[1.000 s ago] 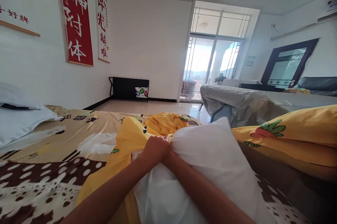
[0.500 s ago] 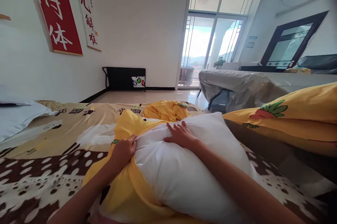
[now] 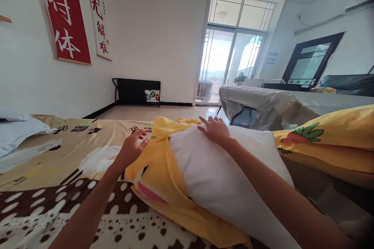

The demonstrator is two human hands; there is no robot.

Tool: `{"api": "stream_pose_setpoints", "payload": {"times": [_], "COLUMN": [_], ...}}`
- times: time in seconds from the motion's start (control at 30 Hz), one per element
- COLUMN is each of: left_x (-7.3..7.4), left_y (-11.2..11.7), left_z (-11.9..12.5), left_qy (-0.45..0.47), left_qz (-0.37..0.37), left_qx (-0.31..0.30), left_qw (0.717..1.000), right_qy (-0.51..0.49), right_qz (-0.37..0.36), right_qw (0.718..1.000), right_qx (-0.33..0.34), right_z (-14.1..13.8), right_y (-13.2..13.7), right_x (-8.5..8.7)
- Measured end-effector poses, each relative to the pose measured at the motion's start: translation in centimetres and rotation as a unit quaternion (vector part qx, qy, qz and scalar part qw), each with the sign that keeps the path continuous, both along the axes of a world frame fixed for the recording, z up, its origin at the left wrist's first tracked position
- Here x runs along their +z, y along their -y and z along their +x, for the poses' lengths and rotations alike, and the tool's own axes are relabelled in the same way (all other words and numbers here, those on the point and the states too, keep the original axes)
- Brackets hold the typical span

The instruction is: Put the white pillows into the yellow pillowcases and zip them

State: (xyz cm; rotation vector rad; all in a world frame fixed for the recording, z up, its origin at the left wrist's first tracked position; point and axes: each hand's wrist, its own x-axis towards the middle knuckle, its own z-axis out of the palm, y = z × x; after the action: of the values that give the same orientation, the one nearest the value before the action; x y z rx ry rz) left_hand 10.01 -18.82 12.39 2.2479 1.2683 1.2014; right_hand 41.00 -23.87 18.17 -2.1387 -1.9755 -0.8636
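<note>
In the head view, a plump white fabric pillow (image 3: pixel 222 179) lies on the bed with its long axis running from the near right away toward the far middle. It is half wrapped in a yellow printed cotton pillowcase (image 3: pixel 157 163), which covers its left flank and tucks under it. The right hand (image 3: pixel 215 129) rests palm down on the pillow's far end, fingers spread and flat, pressing rather than gripping. The left hand (image 3: pixel 133 148) is released too, fingers fanned in the air just left of the pillowcase's bunched edge. Whether its fingertips touch the cloth cannot be told. So the case lies to the right of the left hand, between it and the pillow, and the left hand is the nearer one to that edge. There is one pillowcase. There are two white pillows, the second a flat white pillow (image 3: pixel 17 132) far left on the brown-and-beige patterned bedspread (image 3: pixel 73 151). One yellow fruit-printed quilt (image 3: pixel 330 143) lies at the right.
</note>
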Motion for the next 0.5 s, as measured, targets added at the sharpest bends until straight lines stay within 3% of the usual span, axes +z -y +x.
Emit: {"api": "stream_pose_setpoints", "payload": {"times": [0.13,0.2,0.27,0.37,0.5], "left_x": [-6.2,-9.3,-11.5,-13.1,-13.9], "left_y": [-2.7,-3.5,-3.8,-3.4,-2.3], "left_z": [-6.0,-7.4,-7.3,-5.4,-2.7], "left_qy": [0.004,0.007,0.036,0.146,0.233], "left_qz": [-0.208,-0.330,-0.419,-0.484,-0.516], "left_qx": [0.082,0.082,0.043,-0.037,-0.093], "left_qw": [0.975,0.940,0.906,0.862,0.819], "right_qy": [-0.042,-0.048,-0.056,-0.089,-0.194], "right_qz": [-0.051,-0.097,-0.111,-0.089,-0.063], "right_qw": [0.989,0.976,0.970,0.966,0.951], "right_qx": [0.134,0.189,0.207,0.224,0.230], "right_z": [-4.6,-6.6,-7.7,-7.9,-7.5], "right_y": [2.7,3.8,4.2,3.8,3.4], "right_x": [-6.0,-9.4,-12.4,-15.0,-14.9]}}
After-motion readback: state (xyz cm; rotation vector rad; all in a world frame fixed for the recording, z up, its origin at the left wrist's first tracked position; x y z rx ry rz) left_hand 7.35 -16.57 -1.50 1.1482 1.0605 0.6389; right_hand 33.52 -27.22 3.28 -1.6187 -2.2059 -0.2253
